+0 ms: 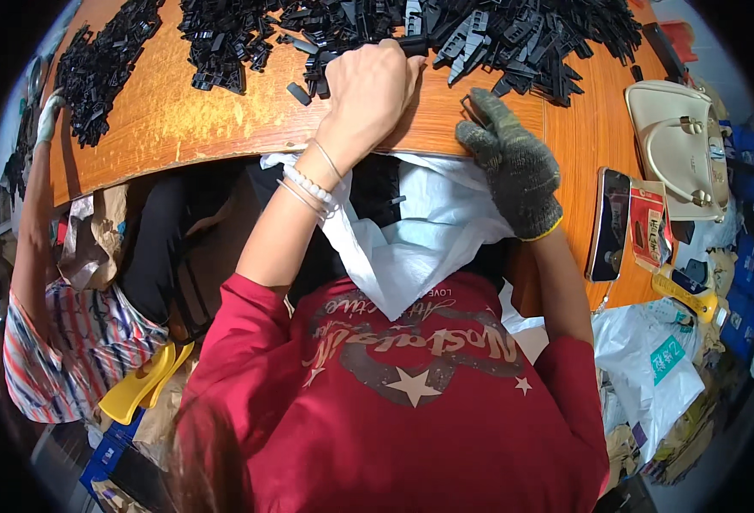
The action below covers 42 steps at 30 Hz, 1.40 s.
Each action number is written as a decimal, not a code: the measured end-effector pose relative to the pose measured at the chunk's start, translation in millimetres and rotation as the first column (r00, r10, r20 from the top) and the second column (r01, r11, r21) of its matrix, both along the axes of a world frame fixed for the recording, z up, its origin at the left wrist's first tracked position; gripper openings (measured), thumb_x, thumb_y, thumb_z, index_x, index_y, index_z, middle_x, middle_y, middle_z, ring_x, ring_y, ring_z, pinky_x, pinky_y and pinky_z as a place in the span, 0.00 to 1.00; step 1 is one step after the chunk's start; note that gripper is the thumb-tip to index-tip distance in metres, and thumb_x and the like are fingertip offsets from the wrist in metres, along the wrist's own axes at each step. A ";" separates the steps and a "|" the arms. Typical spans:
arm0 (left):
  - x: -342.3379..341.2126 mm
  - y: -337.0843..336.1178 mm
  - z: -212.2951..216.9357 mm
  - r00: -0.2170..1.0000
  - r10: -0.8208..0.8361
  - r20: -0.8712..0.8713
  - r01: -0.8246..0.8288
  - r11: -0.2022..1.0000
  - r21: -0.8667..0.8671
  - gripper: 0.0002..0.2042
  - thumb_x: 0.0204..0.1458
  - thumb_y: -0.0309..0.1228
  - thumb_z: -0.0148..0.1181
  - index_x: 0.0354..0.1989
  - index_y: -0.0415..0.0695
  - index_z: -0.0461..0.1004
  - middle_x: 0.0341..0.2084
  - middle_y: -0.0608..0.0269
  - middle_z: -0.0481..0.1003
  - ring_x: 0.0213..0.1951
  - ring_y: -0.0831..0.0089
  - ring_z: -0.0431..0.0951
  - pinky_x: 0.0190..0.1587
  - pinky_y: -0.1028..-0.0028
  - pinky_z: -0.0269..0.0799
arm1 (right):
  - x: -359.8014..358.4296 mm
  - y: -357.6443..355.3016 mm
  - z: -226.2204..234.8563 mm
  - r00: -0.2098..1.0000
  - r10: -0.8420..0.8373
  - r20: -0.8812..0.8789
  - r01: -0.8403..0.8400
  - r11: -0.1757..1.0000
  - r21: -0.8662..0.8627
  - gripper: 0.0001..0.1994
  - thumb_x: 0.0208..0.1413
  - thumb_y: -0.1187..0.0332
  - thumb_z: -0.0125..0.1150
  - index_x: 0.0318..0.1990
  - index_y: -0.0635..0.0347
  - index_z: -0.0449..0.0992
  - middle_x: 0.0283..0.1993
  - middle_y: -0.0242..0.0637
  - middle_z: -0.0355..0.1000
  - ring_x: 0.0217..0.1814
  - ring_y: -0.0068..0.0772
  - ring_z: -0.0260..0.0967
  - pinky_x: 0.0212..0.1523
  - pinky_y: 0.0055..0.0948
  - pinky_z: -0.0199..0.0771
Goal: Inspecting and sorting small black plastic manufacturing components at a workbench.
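My bare left hand, with bracelets at the wrist, is closed at the near edge of a pile of black plastic parts. Its fingers curl over a long black plastic part, whose end shows past the knuckles. My right hand wears a dark grey knitted glove with a yellow cuff edge. Between its thumb and forefinger a small thin dark piece shows; its kind is too small to tell. A loose black part lies left of my left hand.
More black parts form heaps along the wooden table. White cloth covers my lap. A phone, a red packet and a cream handbag lie at right. Another person's gloved hand is at far left.
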State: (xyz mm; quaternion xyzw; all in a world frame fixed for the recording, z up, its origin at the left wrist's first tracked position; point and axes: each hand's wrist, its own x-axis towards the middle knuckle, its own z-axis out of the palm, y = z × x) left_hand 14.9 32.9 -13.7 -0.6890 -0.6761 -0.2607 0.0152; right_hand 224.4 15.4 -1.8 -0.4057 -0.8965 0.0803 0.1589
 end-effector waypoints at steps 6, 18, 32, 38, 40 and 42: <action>4.0 -14.5 0.5 0.964 -0.226 0.140 0.235 0.970 -0.058 0.08 0.48 0.31 0.62 0.31 0.38 0.76 0.26 0.51 0.76 0.28 0.53 0.77 0.33 0.64 0.73 | 10.3 2.5 -1.6 0.989 0.012 -0.147 -0.023 0.997 -0.073 0.11 0.49 0.71 0.61 0.42 0.49 0.81 0.51 0.38 0.73 0.46 0.40 0.75 0.45 0.32 0.75; 8.3 -35.3 -13.4 0.839 -0.350 0.417 0.388 0.922 -0.007 0.08 0.48 0.26 0.64 0.34 0.37 0.74 0.30 0.58 0.71 0.27 0.63 0.75 0.30 0.70 0.69 | 15.9 15.5 0.8 0.980 0.021 -0.199 -0.056 0.983 -0.176 0.15 0.48 0.69 0.66 0.46 0.56 0.79 0.43 0.40 0.77 0.41 0.38 0.76 0.41 0.29 0.75; 8.3 -38.7 -23.9 0.827 -0.422 0.371 0.408 0.905 0.120 0.09 0.45 0.21 0.60 0.37 0.40 0.72 0.29 0.57 0.70 0.30 0.55 0.74 0.31 0.64 0.69 | -21.0 34.3 44.3 0.955 0.192 0.224 -0.184 0.981 -0.058 0.09 0.51 0.60 0.61 0.37 0.52 0.77 0.30 0.40 0.74 0.32 0.46 0.72 0.31 0.39 0.72; 13.7 -38.3 -24.2 0.747 -0.434 0.504 0.414 0.897 0.158 0.11 0.44 0.21 0.60 0.38 0.41 0.72 0.28 0.56 0.69 0.29 0.53 0.74 0.29 0.64 0.70 | -32.4 37.8 48.0 0.938 0.232 0.258 -0.188 0.965 -0.183 0.12 0.50 0.57 0.62 0.31 0.55 0.75 0.24 0.42 0.71 0.29 0.49 0.71 0.28 0.41 0.69; 16.3 -40.0 -22.9 0.796 -0.410 0.445 0.378 0.911 0.165 0.11 0.44 0.21 0.60 0.37 0.42 0.72 0.28 0.56 0.69 0.28 0.53 0.74 0.28 0.63 0.70 | -30.0 39.5 43.7 0.939 0.257 0.230 -0.219 0.959 -0.177 0.12 0.50 0.56 0.62 0.31 0.56 0.75 0.24 0.42 0.71 0.29 0.49 0.71 0.28 0.41 0.69; 17.0 -40.9 -22.3 0.789 -0.415 0.453 0.381 0.909 0.168 0.10 0.44 0.21 0.61 0.37 0.42 0.72 0.28 0.56 0.69 0.28 0.54 0.74 0.28 0.64 0.70 | -31.2 35.7 45.4 0.941 0.271 0.202 -0.240 0.956 -0.166 0.13 0.49 0.56 0.62 0.32 0.56 0.75 0.24 0.41 0.71 0.28 0.48 0.71 0.28 0.41 0.69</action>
